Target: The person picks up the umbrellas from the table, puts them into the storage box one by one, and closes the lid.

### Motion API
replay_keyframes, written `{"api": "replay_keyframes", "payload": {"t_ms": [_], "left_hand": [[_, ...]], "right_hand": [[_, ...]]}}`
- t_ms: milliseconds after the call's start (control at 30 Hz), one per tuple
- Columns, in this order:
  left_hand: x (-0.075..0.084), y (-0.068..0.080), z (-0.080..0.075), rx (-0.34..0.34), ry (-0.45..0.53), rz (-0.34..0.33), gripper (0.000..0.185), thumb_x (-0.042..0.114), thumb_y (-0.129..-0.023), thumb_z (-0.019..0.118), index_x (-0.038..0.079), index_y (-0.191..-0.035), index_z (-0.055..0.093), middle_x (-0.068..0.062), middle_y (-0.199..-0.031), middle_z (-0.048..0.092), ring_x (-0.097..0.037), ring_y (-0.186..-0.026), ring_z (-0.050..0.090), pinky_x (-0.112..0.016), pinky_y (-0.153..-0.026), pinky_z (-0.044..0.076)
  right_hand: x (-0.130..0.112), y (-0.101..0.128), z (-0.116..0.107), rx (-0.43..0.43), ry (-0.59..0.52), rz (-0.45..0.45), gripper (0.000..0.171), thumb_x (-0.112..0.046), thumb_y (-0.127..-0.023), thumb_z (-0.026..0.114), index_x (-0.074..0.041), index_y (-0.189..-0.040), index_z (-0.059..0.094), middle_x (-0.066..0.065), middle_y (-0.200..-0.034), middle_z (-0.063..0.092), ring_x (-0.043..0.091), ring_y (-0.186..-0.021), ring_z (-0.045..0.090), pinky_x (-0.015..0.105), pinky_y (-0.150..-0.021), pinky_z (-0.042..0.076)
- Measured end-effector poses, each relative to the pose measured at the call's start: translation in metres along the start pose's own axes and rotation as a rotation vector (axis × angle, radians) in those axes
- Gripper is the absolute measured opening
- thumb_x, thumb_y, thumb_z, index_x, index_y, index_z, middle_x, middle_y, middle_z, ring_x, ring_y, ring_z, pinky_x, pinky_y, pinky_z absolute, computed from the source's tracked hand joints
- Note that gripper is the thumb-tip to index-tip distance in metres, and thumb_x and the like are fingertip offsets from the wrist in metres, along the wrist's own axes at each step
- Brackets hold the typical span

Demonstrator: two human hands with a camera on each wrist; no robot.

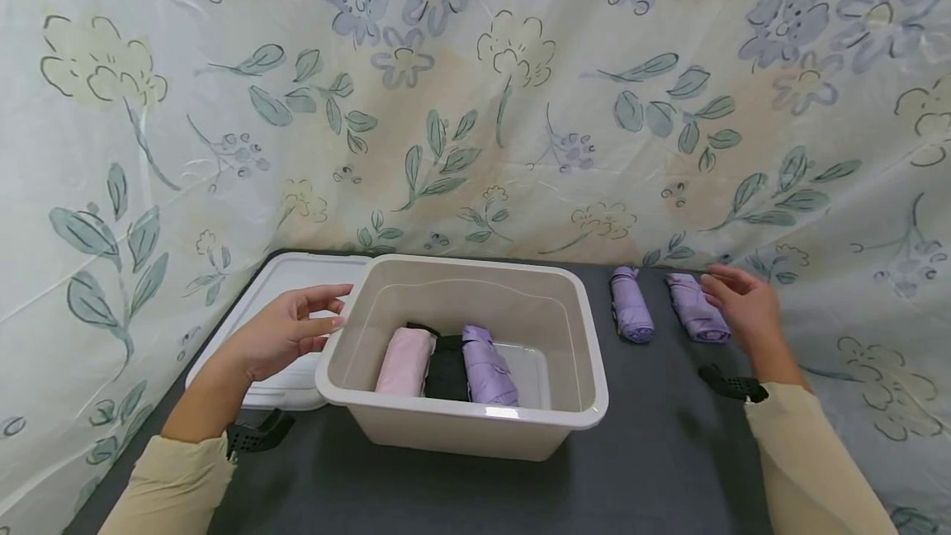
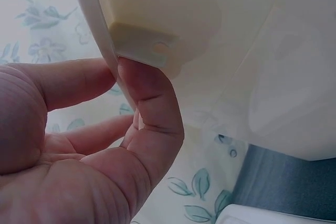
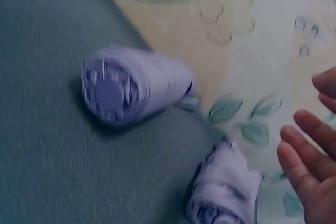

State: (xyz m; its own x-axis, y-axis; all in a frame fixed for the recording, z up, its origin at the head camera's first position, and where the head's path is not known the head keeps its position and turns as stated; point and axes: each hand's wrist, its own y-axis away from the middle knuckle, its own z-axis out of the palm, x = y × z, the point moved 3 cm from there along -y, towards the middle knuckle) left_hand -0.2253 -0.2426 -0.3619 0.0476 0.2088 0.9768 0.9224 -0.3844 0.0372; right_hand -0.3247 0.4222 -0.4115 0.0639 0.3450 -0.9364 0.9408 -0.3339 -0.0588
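Note:
My left hand [image 1: 295,329] pinches the left rim of a beige plastic bin [image 1: 461,419]; in the left wrist view, fingers curl under the rim. Inside the bin a pink folded umbrella [image 1: 405,362], a black folded umbrella [image 1: 447,368] and a purple folded umbrella [image 1: 489,366] lie side by side. On the dark table to its right rest two more purple folded umbrellas, a left one [image 1: 631,305] and a right one [image 1: 697,308]. My right hand [image 1: 745,310] hovers beside the right one, fingers loosely bent and holding nothing; the right wrist view shows them apart from both umbrellas.
A white lid [image 1: 290,382] lies on the table at the left, partly behind the bin. Floral cloth [image 1: 475,106] hangs along the back and sides of the dark tabletop [image 1: 654,452]. The bin's right part shows its bare floor beside the purple umbrella.

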Motion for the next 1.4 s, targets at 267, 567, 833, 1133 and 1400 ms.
{"api": "replay_keyframes", "payload": {"t_ms": [267,567,833,1133,1400], "left_hand": [[0.005,0.000,0.000,-0.009,0.006,0.011,0.071,0.013,-0.101,0.065,-0.004,-0.159,0.028,-0.013,-0.125,0.055,-0.011,-0.108,0.067,-0.029,-0.090,0.060],[0.005,0.001,0.000,-0.005,0.004,0.003,0.069,0.012,-0.101,0.064,-0.004,-0.158,0.028,-0.010,-0.125,0.056,-0.012,-0.108,0.067,-0.030,-0.091,0.060],[0.001,-0.001,-0.001,-0.001,0.006,0.000,0.070,0.012,-0.101,0.064,-0.003,-0.159,0.028,-0.006,-0.124,0.056,-0.013,-0.107,0.066,-0.030,-0.091,0.060],[-0.002,-0.001,-0.001,0.007,-0.001,0.013,0.069,0.013,-0.101,0.064,-0.002,-0.159,0.029,-0.005,-0.124,0.057,-0.013,-0.108,0.067,-0.031,-0.092,0.059],[-0.004,-0.001,-0.001,0.008,-0.002,0.023,0.067,0.012,-0.101,0.064,-0.003,-0.158,0.030,-0.003,-0.122,0.058,-0.013,-0.108,0.068,-0.030,-0.092,0.059]], "right_hand": [[0.020,-0.009,-0.007,0.028,0.383,0.002,0.066,-0.051,-0.103,0.053,-0.004,-0.148,0.051,0.027,-0.147,0.053,0.042,-0.131,0.051,0.050,-0.094,0.049],[0.039,-0.021,-0.007,-0.125,0.499,0.054,0.077,-0.052,-0.104,0.046,0.000,-0.158,0.031,0.039,-0.154,0.034,0.058,-0.140,0.037,0.069,-0.108,0.038],[0.049,-0.028,0.000,-0.165,0.517,0.052,0.072,-0.042,-0.106,0.046,0.004,-0.157,0.029,0.045,-0.153,0.029,0.058,-0.140,0.035,0.067,-0.110,0.038],[0.058,-0.038,0.001,-0.120,0.510,0.068,0.060,-0.029,-0.106,0.049,0.005,-0.154,0.037,0.042,-0.151,0.036,0.054,-0.138,0.041,0.063,-0.109,0.040],[0.055,-0.043,0.001,-0.114,0.547,0.112,0.065,-0.031,-0.102,0.057,0.002,-0.154,0.038,0.040,-0.154,0.034,0.052,-0.136,0.040,0.062,-0.109,0.038]]}}
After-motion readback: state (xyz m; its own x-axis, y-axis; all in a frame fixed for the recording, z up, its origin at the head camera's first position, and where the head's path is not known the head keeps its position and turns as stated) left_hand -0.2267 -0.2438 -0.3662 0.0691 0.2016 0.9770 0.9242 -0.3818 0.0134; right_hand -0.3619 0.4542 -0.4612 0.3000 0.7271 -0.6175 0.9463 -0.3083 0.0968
